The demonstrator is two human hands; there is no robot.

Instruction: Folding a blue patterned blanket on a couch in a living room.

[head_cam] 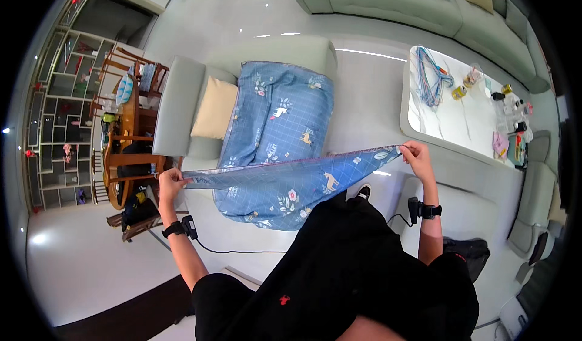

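A blue fabric cover (291, 122) with a white grid and printed flowers and animals lies draped over a pale green armchair (291, 49). Its near edge is stretched up between my two hands. My left hand (170, 187) pinches one corner at the left, close to the chair's side. At the right, my right hand (416, 156) grips the other corner between thumb and fingers, held out over the floor. Below the taut edge, the cloth hangs in a loose fold in front of my body. A beige cushion (214, 108) rests against the chair's left part, beside the cloth.
A marble-topped coffee table (445, 129) at the right bears clothes hangers (429, 79), cans and bottles. A long green sofa (395, 6) runs behind it. Wooden chairs and a dining table (132, 127) stand left. A black bag (468, 254) lies at lower right. Cables hang from both wrist straps.
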